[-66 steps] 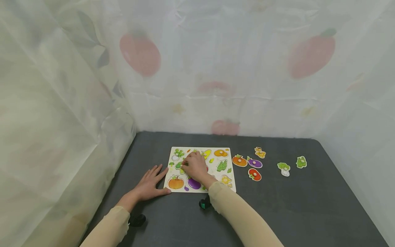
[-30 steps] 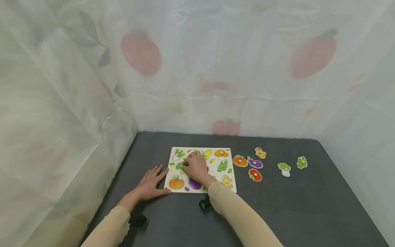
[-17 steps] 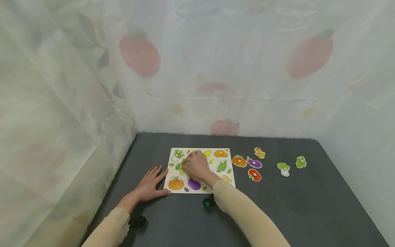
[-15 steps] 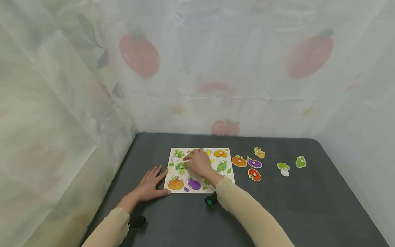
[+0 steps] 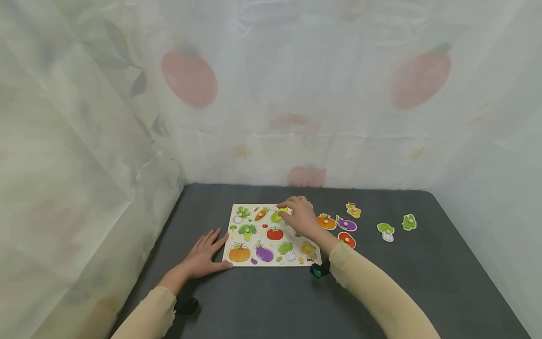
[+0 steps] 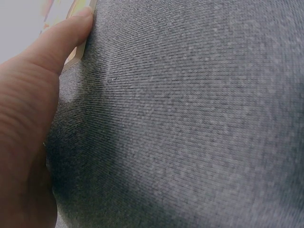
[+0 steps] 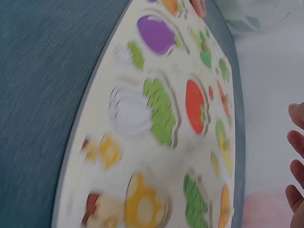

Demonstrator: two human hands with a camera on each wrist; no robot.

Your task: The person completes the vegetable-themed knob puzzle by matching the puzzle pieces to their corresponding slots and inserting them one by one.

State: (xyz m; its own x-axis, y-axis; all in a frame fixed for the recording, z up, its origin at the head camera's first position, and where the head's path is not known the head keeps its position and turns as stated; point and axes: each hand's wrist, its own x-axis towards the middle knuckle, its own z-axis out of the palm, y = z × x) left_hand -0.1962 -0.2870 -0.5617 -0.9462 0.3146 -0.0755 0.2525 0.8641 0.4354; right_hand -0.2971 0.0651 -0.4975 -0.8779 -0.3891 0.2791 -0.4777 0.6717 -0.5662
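Observation:
My left hand lies with fingers spread on the table at the left edge of a white vegetable puzzle board. In the left wrist view its thumb touches the board's corner. Over the board's back right part hovers my right hand, fingers loosely bent, nothing in them; it hides some slots. The right wrist view shows its fingertips apart. The broccoli piece sits in its slot, as do the carrot piece and a leafy white-root piece. The eggplant slot shows no knob.
Loose knobbed pieces lie right of the board: pumpkin, eggplant, tomato, a yellow-orange piece, bok choy and a green one. Pale printed curtains stand behind and beside the dark table.
My right hand has let go of the broccoli piece, left in its slot, and moved right and back across the board. My left hand has stayed at the board's left edge.

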